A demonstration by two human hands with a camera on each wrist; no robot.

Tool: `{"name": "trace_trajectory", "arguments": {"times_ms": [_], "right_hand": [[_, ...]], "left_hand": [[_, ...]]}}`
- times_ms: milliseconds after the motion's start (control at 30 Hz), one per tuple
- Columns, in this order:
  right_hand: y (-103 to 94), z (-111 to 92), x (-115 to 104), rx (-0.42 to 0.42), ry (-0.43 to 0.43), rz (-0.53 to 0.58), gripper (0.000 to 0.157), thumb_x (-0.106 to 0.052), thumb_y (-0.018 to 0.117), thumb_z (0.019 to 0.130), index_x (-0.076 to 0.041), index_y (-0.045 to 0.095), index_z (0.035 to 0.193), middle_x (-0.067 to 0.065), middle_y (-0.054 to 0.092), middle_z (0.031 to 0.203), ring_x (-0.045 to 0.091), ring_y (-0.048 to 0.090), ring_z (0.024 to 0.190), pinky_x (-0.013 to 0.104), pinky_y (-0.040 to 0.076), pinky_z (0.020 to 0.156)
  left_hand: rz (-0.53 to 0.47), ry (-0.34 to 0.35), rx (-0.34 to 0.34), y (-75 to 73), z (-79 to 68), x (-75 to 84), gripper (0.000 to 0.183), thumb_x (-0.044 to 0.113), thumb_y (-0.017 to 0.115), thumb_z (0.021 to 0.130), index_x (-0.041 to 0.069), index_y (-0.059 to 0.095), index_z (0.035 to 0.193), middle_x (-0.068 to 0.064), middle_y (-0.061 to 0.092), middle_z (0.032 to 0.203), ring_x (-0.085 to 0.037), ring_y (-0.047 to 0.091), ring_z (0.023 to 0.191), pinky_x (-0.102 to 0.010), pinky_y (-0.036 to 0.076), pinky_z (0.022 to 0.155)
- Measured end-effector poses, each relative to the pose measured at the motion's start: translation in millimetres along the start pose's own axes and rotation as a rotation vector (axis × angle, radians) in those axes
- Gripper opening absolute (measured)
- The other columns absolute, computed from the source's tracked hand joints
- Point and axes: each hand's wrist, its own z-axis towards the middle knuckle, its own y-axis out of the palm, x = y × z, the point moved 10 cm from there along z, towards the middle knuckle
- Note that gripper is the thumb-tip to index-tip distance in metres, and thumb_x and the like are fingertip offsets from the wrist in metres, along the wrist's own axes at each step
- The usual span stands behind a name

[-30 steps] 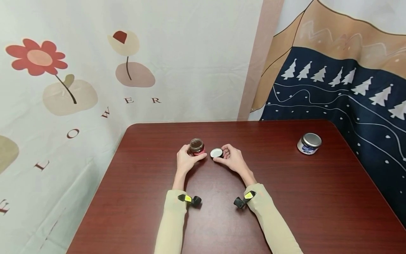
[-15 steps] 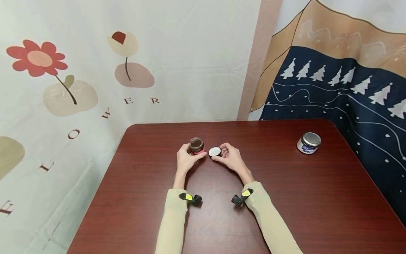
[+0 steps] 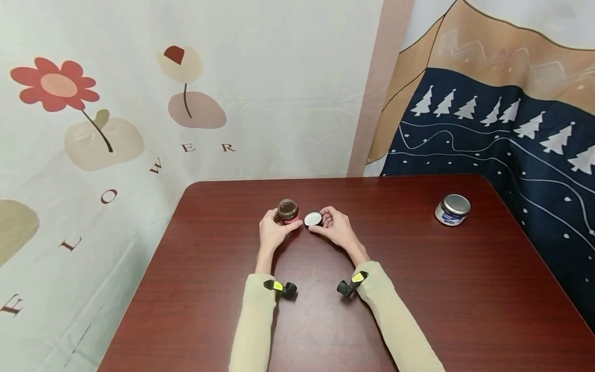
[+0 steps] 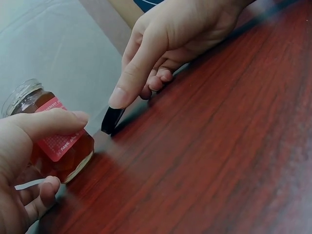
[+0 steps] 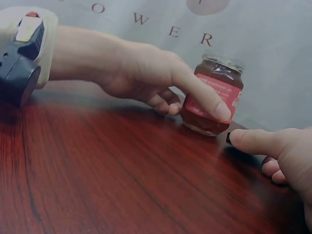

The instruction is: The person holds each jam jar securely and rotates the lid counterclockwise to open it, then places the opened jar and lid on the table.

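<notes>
My left hand (image 3: pixel 273 232) grips an open glass jam jar (image 3: pixel 288 209) with a red strawberry label and dark jam inside. Its thumb lies across the label, clear in the left wrist view, where the jar (image 4: pixel 61 141) is upright on the table with no lid on its rim. To the right of it, my right hand (image 3: pixel 338 226) pinches a round black lid (image 3: pixel 313 219) between thumb and fingers. The lid's white inner face points up toward the head camera. Low over the tabletop, the lid's edge (image 4: pixel 112 120) sits just beside the jar.
Far to the right on the reddish-brown table (image 3: pixel 395 289) stands a second jar (image 3: pixel 453 210), with a silver lid and a blue-and-white label. Patterned cloths (image 3: pixel 288 103) hang behind the table's back edge. Each wrist carries a small black camera (image 3: pixel 289 290).
My right hand has moved slightly left and away from me, bringing the lid closer to the jar. The left hand keeps its grip on the jam jar, nearly in place.
</notes>
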Motion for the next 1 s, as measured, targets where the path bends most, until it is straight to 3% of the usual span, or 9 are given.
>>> {"name": "trace_trajectory", "arguments": {"times_ms": [400,667,1000], "right_hand": [[3.0,2,-5,0.042,-0.065,-0.073,0.049,-0.023,0.091,0.076,-0.001,0.062,0.109,0.005,0.058,0.085,0.015,0.055,0.075,0.025,0.046,0.068],[4.4,0,-11,0.068,-0.131,-0.156,0.048,-0.023,0.089,0.079,0.002,0.065,0.112,0.008,0.055,0.088,0.019,0.052,0.078,0.029,0.045,0.069],[8.5,0,-11,0.048,-0.124,-0.219,0.049,-0.023,0.088,0.08,0.002,0.068,0.117,0.01,0.053,0.096,0.02,0.052,0.08,0.031,0.046,0.071]], "left_hand": [[0.076,-0.084,0.004,0.2,1.8,-6.4,0.064,0.043,0.092,0.07,0.015,0.069,0.122,-0.008,0.067,0.111,-0.027,0.061,0.104,-0.05,0.047,0.089],[0.076,-0.125,-0.003,0.7,1.5,-7.6,0.067,0.046,0.09,0.071,0.016,0.068,0.126,-0.008,0.067,0.118,-0.028,0.061,0.112,-0.052,0.047,0.093],[0.047,-0.13,0.009,-0.3,-2.9,-7.2,0.065,0.045,0.091,0.07,0.016,0.069,0.124,-0.007,0.069,0.114,-0.026,0.06,0.1,-0.052,0.047,0.089]]}}
